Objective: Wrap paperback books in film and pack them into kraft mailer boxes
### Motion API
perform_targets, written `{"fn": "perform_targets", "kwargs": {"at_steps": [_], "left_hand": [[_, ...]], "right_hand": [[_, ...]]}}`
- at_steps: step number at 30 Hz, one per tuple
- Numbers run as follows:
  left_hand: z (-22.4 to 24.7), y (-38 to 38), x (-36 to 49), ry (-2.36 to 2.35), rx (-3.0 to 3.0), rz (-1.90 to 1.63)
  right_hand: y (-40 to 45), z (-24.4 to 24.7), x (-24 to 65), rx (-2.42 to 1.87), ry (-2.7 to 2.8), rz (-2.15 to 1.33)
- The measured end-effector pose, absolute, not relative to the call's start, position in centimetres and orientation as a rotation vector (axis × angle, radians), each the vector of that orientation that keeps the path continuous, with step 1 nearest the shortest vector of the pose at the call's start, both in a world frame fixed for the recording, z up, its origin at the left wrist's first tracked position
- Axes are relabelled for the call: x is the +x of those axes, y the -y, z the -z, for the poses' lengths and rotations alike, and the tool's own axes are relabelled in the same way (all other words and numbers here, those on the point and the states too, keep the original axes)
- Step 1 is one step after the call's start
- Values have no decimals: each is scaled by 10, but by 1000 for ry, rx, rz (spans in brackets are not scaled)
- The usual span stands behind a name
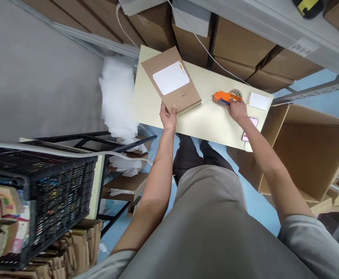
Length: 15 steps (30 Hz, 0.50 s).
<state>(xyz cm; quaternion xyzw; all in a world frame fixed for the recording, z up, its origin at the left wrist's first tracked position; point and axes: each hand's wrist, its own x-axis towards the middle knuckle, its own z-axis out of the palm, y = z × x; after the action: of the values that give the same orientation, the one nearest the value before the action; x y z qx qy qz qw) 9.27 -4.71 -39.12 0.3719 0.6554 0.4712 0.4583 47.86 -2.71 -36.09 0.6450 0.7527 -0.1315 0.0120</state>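
Observation:
My left hand [168,116] grips the near edge of a flat brown cardboard box [191,91], thumb on top and fingers beneath. The box has a white label [171,77] facing up and lies at an angle over the cream table. In my right hand [238,110] is an orange glue gun [222,97], its narrow tip pointing left towards the box but apart from it. A round grey roll [236,93] shows just behind the glue gun. Right of my right hand are a white card or label stack [258,100] and a phone with a lit screen [250,130].
The cream table [213,124] borders a shelf of brown cartons [242,42]. A white cable [210,54] hangs down to the table. White wrapping [117,97] is at the left. A large open carton [312,155] stands at the right, a black crate [61,197] at the lower left.

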Motion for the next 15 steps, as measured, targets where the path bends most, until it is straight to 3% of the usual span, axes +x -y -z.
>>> {"fn": "perform_targets", "kwargs": {"at_steps": [5,11,15], "left_hand": [[384,46,73,-1535,1024,-1086],[343,35,16,-1242,1187,-731],[320,18,-13,-1383,1294,-533]], "right_hand": [[2,372,458,1920,-2399,449],[30,335,413,1501,-2402,523],[65,318,371,1388,-2386,511]]}}
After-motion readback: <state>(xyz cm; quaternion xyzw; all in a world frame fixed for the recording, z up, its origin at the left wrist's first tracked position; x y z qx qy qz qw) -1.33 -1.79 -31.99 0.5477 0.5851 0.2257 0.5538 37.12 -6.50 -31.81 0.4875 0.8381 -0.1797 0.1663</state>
